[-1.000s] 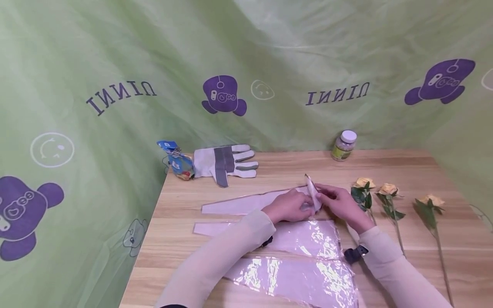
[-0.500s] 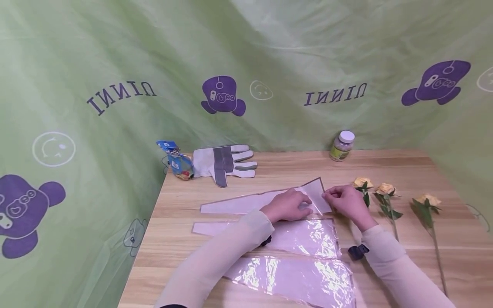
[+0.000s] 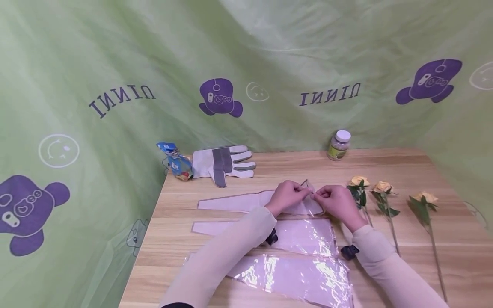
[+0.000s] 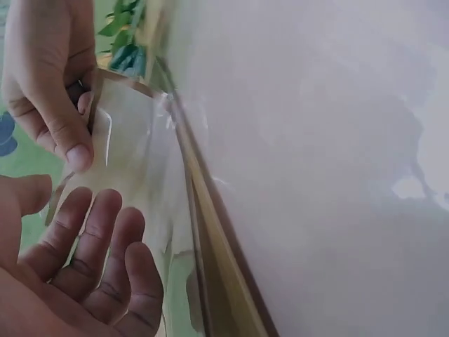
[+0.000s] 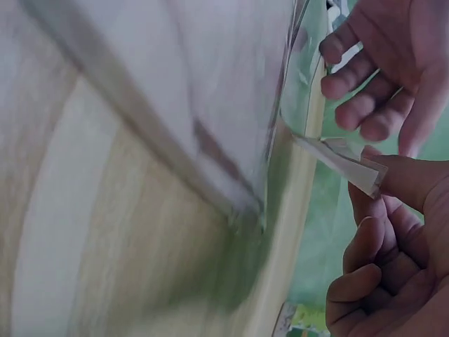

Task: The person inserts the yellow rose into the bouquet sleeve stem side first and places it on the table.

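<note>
Middle wrapper (image 3: 304, 235), taken as landmark: one, clear shiny plastic with a pale lilac look, flat on the wood-grain counter (image 3: 385, 162), wide end to the right, partly covered by the left forearm.

Far wrapper (image 3: 246, 201): one, of similar tapering shape, brown-edged, just beyond the middle wrapper; narrow end flat, wide end lifted and bent between the hands.

Near wrapper (image 3: 296, 273): one, just on the person's side of the middle wrapper, glossy with reflections, partly under the same forearm.

Right hand (image 3: 339, 204): beyond the right end of the middle wrapper. I saw its thumb and forefinger closed together, pinching the edge of the far wrapper's wide end.

Left hand (image 3: 288, 196): just beyond the middle wrapper, over the far wrapper. I logged it as unclenched, fingers loosely bent, thumb standing apart from them, nothing gripped; whether its fingertips touched the plastic I could not tell.

Yellow roses (image 3: 382, 187): three, green-leaved, laid to the right of the middle wrapper, stems running toward the person.

Jar (image 3: 338, 146): one, white-lidded, upright, well beyond the middle wrapper's right end.

Work glove (image 3: 225, 164): one, white and grey, flat, beyond the middle wrapper and to its left, fingers pointing right.

Blue packet (image 3: 179, 164): one, just beside the glove's cuff, farther left of the middle wrapper.

Green backdrop (image 3: 277, 55): behind everything, well beyond the middle wrapper, printed with purple figures (image 3: 217, 97).
</note>
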`<state>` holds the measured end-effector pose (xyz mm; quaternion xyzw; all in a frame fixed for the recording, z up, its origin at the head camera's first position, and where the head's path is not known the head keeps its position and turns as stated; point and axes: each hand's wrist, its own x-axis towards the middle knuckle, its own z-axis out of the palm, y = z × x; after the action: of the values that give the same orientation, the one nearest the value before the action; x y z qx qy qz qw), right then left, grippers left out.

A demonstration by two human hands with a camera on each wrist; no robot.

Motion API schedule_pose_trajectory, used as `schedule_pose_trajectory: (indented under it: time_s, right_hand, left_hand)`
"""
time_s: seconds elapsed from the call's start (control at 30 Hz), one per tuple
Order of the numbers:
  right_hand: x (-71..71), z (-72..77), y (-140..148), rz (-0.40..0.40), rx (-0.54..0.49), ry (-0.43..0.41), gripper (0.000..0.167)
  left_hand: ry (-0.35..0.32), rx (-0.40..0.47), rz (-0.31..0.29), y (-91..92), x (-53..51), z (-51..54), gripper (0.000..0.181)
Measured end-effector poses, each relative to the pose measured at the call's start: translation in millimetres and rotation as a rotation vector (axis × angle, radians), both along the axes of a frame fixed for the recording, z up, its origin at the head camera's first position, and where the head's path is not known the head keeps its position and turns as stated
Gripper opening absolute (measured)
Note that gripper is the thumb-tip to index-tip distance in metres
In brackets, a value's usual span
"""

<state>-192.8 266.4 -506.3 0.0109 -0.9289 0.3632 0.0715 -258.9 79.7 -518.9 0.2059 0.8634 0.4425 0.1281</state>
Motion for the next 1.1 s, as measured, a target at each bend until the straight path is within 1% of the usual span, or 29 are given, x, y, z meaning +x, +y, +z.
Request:
schedule_pose_trajectory:
  time_s: [0.1,0.17,0.23,0.33,0.43,0.53,0.6,0.7,0.8,0.93,1.03,1.1]
  right_hand:
    - [-0.4,-0.4,-3,0.011,0.019,0.044,0.014]
    - [-0.6,-2.1,-4,0.020,0.018,0.051,0.013]
    - [-0.5,-4.3,-4,0.024,0.009,0.039,0.015]
    - [-0.2,-7.7,-1,0.010,-0.019,0.012,0.017]
    - [-0.3,-10.5,2,-0.009,-0.045,-0.011,0.018]
    - [-0.9,-11.4,3,-0.010,-0.064,-0.019,0.019]
    - [-0.9,-10.3,3,-0.005,-0.074,-0.028,0.021]
    - [2.6,-3.7,10,-0.001,-0.085,-0.054,0.030]
    - [11.3,8.4,28,-0.025,-0.100,-0.094,0.040]
    - [25.8,23.9,70,-0.079,-0.057,-0.130,0.047]
    - [35.2,29.3,100,-0.084,0.045,-0.148,0.047]
    - [39.6,29.7,112,-0.076,0.107,-0.165,0.045]
  left_hand:
    - [-0.063,0.027,0.039,3.1,-0.6,1.1,0.035]
    - [-0.097,0.044,0.048,3.1,0.1,1.0,0.028]
    - [-0.109,0.057,0.050,2.9,0.9,1.1,0.020]
    - [-0.095,0.067,0.042,2.6,1.2,1.6,0.014]
    - [-0.077,0.060,0.031,1.8,0.7,1.2,0.015]
    - [-0.079,0.056,0.033,0.6,0.8,1.6,0.015]
    - [-0.073,0.051,0.036,-0.7,0.9,2.5,0.015]
    - [-0.059,0.040,0.030,-2.4,1.3,4.3,0.015]
    - [-0.049,0.026,0.015,-3.4,1.4,4.9,0.015]
    - [-0.028,0.005,-0.007,-4.3,0.5,3.0,0.015]
    - [-0.012,0.001,-0.018,-6.2,-0.2,0.9,0.015]
    - [-0.006,-0.004,-0.023,-7.7,-0.3,0.0,0.015]
